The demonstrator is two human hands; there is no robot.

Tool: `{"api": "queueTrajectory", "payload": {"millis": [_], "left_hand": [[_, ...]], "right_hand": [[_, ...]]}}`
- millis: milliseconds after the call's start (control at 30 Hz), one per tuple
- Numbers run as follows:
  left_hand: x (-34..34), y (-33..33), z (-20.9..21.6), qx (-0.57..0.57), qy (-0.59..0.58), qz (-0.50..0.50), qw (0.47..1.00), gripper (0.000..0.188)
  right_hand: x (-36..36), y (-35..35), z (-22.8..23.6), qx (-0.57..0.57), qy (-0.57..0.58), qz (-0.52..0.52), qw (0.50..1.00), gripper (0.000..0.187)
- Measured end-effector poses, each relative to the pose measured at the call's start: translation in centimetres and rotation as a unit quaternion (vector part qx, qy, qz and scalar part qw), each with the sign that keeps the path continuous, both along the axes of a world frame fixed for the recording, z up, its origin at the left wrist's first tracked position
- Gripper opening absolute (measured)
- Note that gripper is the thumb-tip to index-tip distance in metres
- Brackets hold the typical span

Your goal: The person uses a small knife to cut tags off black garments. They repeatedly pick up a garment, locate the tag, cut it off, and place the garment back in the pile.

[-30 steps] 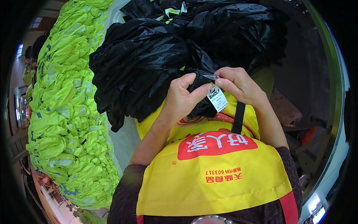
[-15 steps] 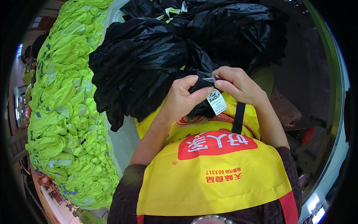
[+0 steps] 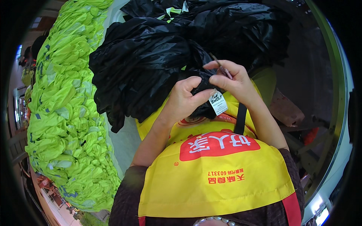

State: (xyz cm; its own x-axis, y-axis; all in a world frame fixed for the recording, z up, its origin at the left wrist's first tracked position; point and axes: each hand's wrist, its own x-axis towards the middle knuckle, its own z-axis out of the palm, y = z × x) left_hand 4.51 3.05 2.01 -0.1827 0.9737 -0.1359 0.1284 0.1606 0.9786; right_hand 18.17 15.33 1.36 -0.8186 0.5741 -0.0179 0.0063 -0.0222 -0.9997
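Observation:
Black shiny fabric, part of a garment point(image 3: 151, 56), lies bunched in front of me. My left hand point(image 3: 184, 96) pinches the garment's near edge between thumb and fingers, beside a white label point(image 3: 218, 103) that hangs from it. Just right of that edge, my right hand point(image 3: 233, 81) is closed round a small pair of thread snips point(image 3: 225, 71), whose slim dark tip points up and left. The snips are apart from the label, and their blades are partly hidden by my fingers.
A long heap of bright lime-green garments point(image 3: 68, 113) stands along the left. A yellow apron point(image 3: 215, 192) covers my lap. More black fabric point(image 3: 241, 30) is piled at the far side, with white and green scraps point(image 3: 175, 10). A curved green-grey edge point(image 3: 335, 67) runs down the right.
My right hand has drawn slightly back from the label, and the snips have swung from lying across the garment edge to pointing up and away. My left hand keeps its grip.

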Motion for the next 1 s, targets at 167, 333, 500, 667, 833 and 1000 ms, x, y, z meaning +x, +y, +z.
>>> {"api": "queueTrajectory", "payload": {"millis": [167,333,500,667,833,1000], "left_hand": [[0.3,0.4,-0.2,0.066,0.039,-0.015,0.997,0.019],[0.0,0.2,-0.1,-0.014,0.04,-0.008,0.999,0.013],[-0.4,-0.4,-1.5,-0.011,0.021,0.014,1.0,0.011],[-0.5,-0.4,-1.6,0.009,-0.025,0.015,1.0,0.013],[-0.6,-0.4,-1.2,0.021,-0.042,-0.001,0.999,0.016],[-0.8,-0.4,-1.3,0.025,-0.041,-0.028,0.998,0.017]], "right_hand": [[-0.8,-1.0,0.5,0.121,0.016,-0.015,0.992,0.015],[-0.7,-0.7,0.7,0.041,0.033,-0.093,0.994,0.013],[1.9,2.2,0.3,-0.103,0.019,-0.107,0.989,0.017],[2.5,2.0,-0.5,0.155,-0.069,0.046,0.984,0.034],[1.6,1.8,-0.5,0.264,-0.067,0.143,0.952,0.038],[0.7,1.7,-0.3,0.305,-0.058,0.146,0.939,0.04]]}}
